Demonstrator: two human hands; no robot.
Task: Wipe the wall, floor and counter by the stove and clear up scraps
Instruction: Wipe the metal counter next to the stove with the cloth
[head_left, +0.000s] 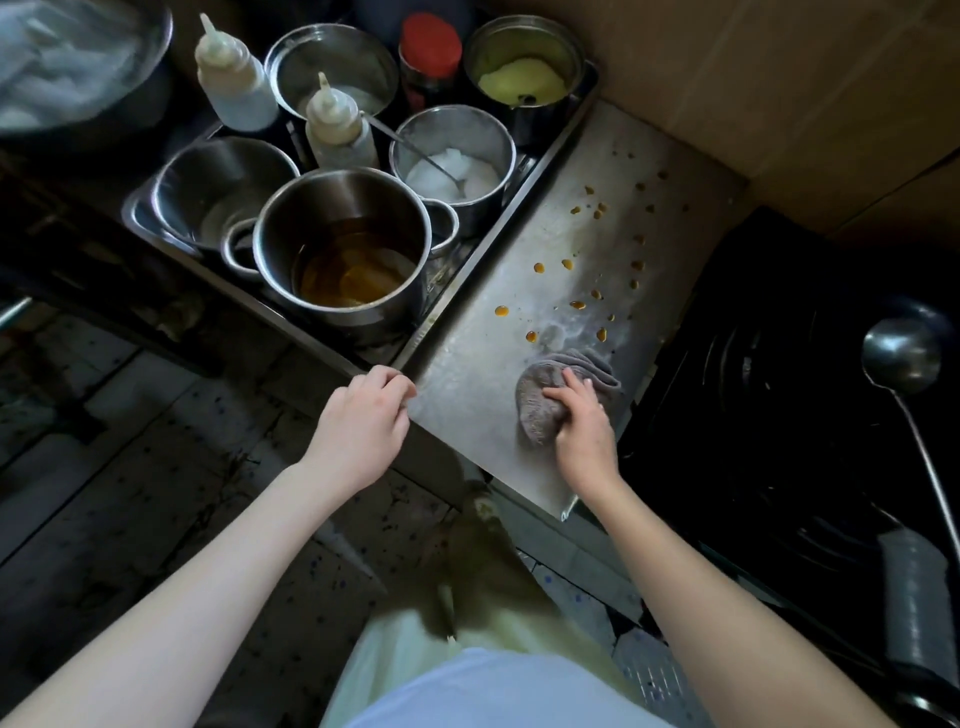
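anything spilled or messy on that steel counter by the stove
Yes: amber-brown drops lie scattered over the dull steel counter, between the steel tray of pots and the black stove, past the crumpled grey cloth under the right hand. A cloudy smear sits just beyond the cloth, not yet wiped.

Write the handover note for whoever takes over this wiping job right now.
Left hand: curled fingers at the steel counter's near corner; grip unclear.
Right hand: presses a bunched grey cloth onto the counter's near end, beside the stove.
Done: the near end looks free of drops.
Left: orange-brown drops scattered from just beyond the cloth to the far end; the floor looks stained.
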